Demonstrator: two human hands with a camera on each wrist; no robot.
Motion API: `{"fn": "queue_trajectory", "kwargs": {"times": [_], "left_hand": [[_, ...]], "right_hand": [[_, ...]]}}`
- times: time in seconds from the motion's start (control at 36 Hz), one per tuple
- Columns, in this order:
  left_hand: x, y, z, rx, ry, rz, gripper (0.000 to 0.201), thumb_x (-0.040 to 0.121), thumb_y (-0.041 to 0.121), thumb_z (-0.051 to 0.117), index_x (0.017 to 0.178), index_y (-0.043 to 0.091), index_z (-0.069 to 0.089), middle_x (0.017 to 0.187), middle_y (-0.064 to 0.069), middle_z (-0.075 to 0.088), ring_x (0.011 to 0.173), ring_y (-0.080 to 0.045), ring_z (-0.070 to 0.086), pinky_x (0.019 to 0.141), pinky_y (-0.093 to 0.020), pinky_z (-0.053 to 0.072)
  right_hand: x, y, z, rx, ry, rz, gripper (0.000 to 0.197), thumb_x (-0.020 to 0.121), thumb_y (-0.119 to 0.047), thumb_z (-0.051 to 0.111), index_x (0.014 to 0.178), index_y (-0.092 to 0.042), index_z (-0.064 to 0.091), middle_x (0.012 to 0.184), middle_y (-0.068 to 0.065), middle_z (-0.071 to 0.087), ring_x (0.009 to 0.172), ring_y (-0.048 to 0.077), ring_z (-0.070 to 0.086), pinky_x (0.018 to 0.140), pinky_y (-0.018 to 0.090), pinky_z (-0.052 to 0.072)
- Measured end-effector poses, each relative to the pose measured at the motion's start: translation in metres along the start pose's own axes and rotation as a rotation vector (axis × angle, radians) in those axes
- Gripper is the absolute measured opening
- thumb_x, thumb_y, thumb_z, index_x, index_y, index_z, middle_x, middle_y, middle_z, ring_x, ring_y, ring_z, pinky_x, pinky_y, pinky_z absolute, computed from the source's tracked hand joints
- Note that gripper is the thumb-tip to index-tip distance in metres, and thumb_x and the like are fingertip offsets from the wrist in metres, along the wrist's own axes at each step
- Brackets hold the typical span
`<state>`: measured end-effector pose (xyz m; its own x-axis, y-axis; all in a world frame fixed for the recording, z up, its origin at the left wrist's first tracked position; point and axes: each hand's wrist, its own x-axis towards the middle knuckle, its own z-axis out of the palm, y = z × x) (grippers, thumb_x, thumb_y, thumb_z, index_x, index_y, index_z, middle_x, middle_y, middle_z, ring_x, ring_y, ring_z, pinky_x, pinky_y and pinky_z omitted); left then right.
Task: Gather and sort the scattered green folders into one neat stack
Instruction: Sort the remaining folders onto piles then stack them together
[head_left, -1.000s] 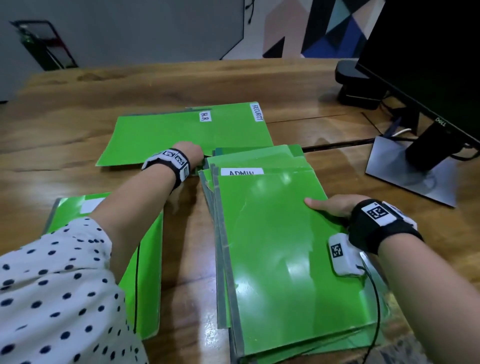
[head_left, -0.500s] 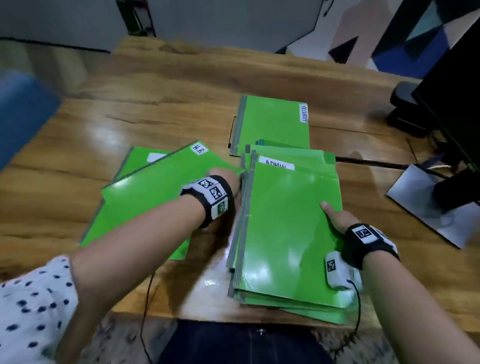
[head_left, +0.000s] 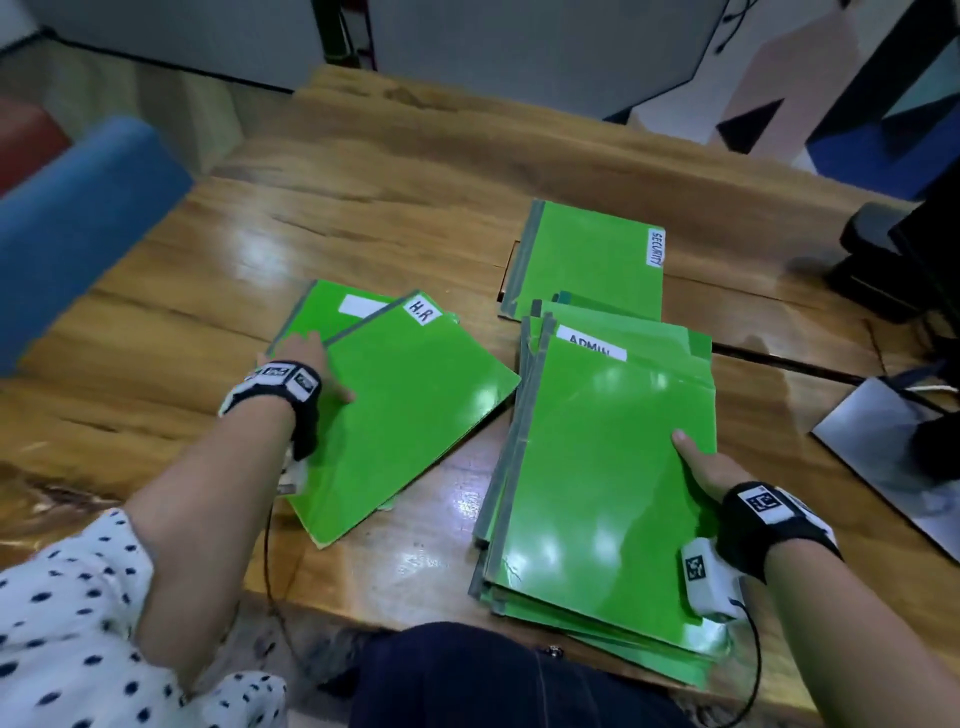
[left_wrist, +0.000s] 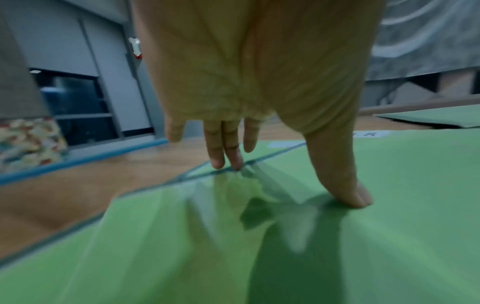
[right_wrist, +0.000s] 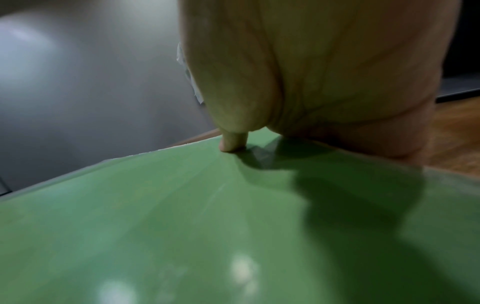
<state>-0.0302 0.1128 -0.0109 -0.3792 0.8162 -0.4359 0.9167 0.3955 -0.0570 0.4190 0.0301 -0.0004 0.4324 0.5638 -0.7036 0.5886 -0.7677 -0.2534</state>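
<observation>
A stack of green folders (head_left: 608, 467) lies at the table's front right, with an ADMIN label (head_left: 592, 345) peeking out under the top one. My right hand (head_left: 701, 462) holds the stack's right edge; its thumb (right_wrist: 231, 142) presses on the top folder and its fingers are hidden past the edge. To the left, the H.R folder (head_left: 410, 410) lies askew over another green folder (head_left: 317, 317) with a blank label. My left hand (head_left: 311, 369) rests on the H.R folder: straight fingers (left_wrist: 226, 148) reach its far edge and the thumb (left_wrist: 345, 185) presses on its cover. A SECURITY folder (head_left: 592, 260) lies behind the stack.
The wooden table (head_left: 363, 208) has a narrow slot (head_left: 779, 358) running right of the stack. A monitor's grey foot (head_left: 878, 447) and a black device (head_left: 872, 260) stand at the right. A blue seat (head_left: 78, 223) is off the table's left side.
The H.R folder has come from the back of the table to the left, onto the blank-label folder, and my left hand went with it. My right hand stayed on the stack.
</observation>
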Motion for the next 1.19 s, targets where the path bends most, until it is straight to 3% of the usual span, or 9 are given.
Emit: {"fn": "queue_trajectory", "kwargs": {"times": [0.11, 0.28, 0.39, 0.5, 0.64, 0.78, 0.92, 1.03, 1.19], "left_hand": [[-0.001, -0.017, 0.019, -0.171, -0.021, -0.081, 0.102, 0.055, 0.059, 0.081, 0.131, 0.005, 0.038, 0.127, -0.02, 0.053, 0.12, -0.036, 0.05, 0.096, -0.046, 0.045], [-0.01, -0.025, 0.02, -0.168, 0.03, -0.08, 0.112, 0.049, 0.059, 0.084, 0.135, 0.006, 0.036, 0.142, -0.018, 0.032, 0.133, -0.034, 0.029, 0.104, -0.049, 0.037], [-0.015, -0.033, 0.021, -0.079, -0.032, -0.08, 0.116, 0.038, 0.067, 0.083, 0.129, 0.01, 0.037, 0.132, -0.016, 0.044, 0.126, -0.033, 0.039, 0.1, -0.048, 0.04], [-0.023, -0.047, 0.021, -0.126, -0.184, -0.096, 0.103, 0.047, 0.07, 0.077, 0.123, 0.005, 0.052, 0.11, -0.013, 0.061, 0.096, -0.028, 0.059, 0.076, -0.034, 0.049], [-0.033, -0.069, 0.025, -0.224, 0.014, -0.226, 0.095, 0.058, 0.068, 0.074, 0.135, 0.016, 0.05, 0.136, -0.017, 0.038, 0.126, -0.035, 0.034, 0.102, -0.042, 0.036], [-0.043, -0.076, 0.028, -0.345, -0.007, -0.327, 0.102, 0.053, 0.065, 0.079, 0.129, 0.003, 0.053, 0.136, -0.021, 0.038, 0.121, -0.039, 0.045, 0.096, -0.045, 0.045], [-0.055, -0.061, 0.014, -0.501, 0.016, -0.269, 0.072, 0.059, 0.05, 0.084, 0.103, -0.003, 0.063, 0.096, -0.019, 0.064, 0.08, -0.031, 0.057, 0.069, -0.037, 0.052], [-0.066, -0.034, -0.026, -0.474, 0.102, -0.099, 0.059, 0.064, 0.04, 0.084, 0.1, 0.0, 0.061, 0.092, -0.018, 0.066, 0.075, -0.029, 0.056, 0.064, -0.034, 0.046], [-0.111, 0.028, -0.103, -0.157, 0.445, 0.178, 0.052, 0.07, 0.043, 0.078, 0.104, 0.009, 0.057, 0.095, -0.014, 0.064, 0.091, -0.032, 0.063, 0.071, -0.037, 0.047]], "right_hand": [[0.0, -0.001, -0.001, 0.0, -0.001, 0.001, 0.085, 0.093, -0.064, 0.024, 0.143, 0.005, 0.031, 0.149, 0.024, 0.032, 0.131, 0.038, 0.04, 0.107, 0.045, 0.032], [0.001, 0.0, 0.001, 0.017, 0.024, 0.007, 0.084, 0.093, -0.063, 0.026, 0.141, 0.006, 0.033, 0.148, 0.024, 0.033, 0.129, 0.037, 0.043, 0.103, 0.043, 0.035], [0.005, 0.002, 0.004, 0.014, 0.058, 0.006, 0.082, 0.095, -0.06, 0.025, 0.14, 0.008, 0.034, 0.148, 0.025, 0.034, 0.129, 0.037, 0.042, 0.102, 0.04, 0.036], [0.005, 0.002, 0.005, 0.016, 0.078, 0.011, 0.082, 0.096, -0.059, 0.026, 0.14, 0.009, 0.033, 0.148, 0.026, 0.033, 0.129, 0.038, 0.042, 0.101, 0.04, 0.036], [0.005, 0.002, 0.005, -0.011, 0.069, 0.012, 0.084, 0.094, -0.061, 0.026, 0.14, 0.009, 0.034, 0.148, 0.026, 0.034, 0.129, 0.038, 0.042, 0.102, 0.04, 0.037], [0.007, 0.002, 0.007, -0.016, 0.057, 0.016, 0.086, 0.093, -0.064, 0.024, 0.14, 0.007, 0.034, 0.147, 0.025, 0.034, 0.129, 0.037, 0.043, 0.101, 0.041, 0.037], [0.012, 0.002, 0.008, -0.016, 0.061, 0.016, 0.087, 0.092, -0.066, 0.025, 0.139, 0.006, 0.036, 0.147, 0.024, 0.036, 0.127, 0.038, 0.045, 0.1, 0.042, 0.038], [0.011, 0.002, 0.008, -0.029, 0.072, 0.008, 0.088, 0.092, -0.066, 0.024, 0.139, 0.007, 0.036, 0.146, 0.025, 0.037, 0.128, 0.037, 0.045, 0.101, 0.041, 0.038], [0.014, 0.003, 0.009, -0.028, 0.062, -0.004, 0.089, 0.09, -0.067, 0.025, 0.139, 0.006, 0.038, 0.145, 0.024, 0.039, 0.126, 0.036, 0.047, 0.098, 0.04, 0.041]]}}
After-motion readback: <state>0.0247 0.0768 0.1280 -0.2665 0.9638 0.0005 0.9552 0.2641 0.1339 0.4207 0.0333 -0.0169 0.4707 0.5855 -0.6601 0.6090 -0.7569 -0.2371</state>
